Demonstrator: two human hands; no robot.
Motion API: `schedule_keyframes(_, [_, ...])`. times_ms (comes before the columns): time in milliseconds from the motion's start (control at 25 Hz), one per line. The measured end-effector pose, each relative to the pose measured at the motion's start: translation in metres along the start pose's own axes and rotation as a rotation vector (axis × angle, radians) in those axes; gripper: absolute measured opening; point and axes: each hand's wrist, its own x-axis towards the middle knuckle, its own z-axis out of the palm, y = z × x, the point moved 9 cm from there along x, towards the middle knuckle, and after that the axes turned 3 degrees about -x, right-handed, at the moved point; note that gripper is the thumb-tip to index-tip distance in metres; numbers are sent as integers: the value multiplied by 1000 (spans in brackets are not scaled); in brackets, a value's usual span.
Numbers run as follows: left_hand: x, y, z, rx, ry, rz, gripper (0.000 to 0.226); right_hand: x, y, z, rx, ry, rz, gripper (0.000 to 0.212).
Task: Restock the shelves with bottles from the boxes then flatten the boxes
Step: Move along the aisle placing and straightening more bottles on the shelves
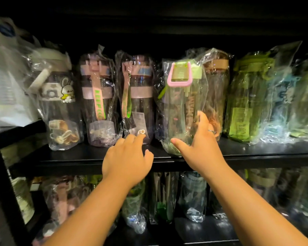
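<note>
A green bottle with a pink handle (182, 103), wrapped in clear plastic, stands at the front of the black shelf (89, 157). My right hand (199, 141) lies against its lower right side, fingers spread and thumb out to the left. Over the shelf edge hovers my left hand (127, 157), fingers relaxed, its fingertips at the base of a purple bottle with a pink strap (137, 100). Neither hand grips anything.
More wrapped bottles line the shelf: a rabbit-sticker bottle (60, 107), another purple bottle (98, 100), a brown-lidded bottle (216, 96), green bottles (244, 103) and blurred blue ones at right. The lower shelf (185, 201) holds several bottles too. A dark post (5, 192) stands left.
</note>
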Motion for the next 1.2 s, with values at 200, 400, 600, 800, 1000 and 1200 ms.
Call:
schedule_keyframes(200, [5,0,4,-12,-28,-4,65,13,0,9,-55,10,40,104])
schedule_keyframes(400, [5,-2,7,2,-27,-6,68,23,2,14,-92,4,65,104])
schedule_keyframes(600, [7,-3,9,10,-38,-6,69,38,8,23,-143,3,126,99])
schedule_keyframes(800, [6,-3,8,8,-32,-11,69,53,5,36,-189,-1,150,96])
schedule_keyframes(1000, [5,-2,6,1,-31,-18,68,62,7,48,-246,-45,179,96])
schedule_keyframes(1200, [5,-1,5,0,-31,-12,67,64,8,51,-230,-52,184,93])
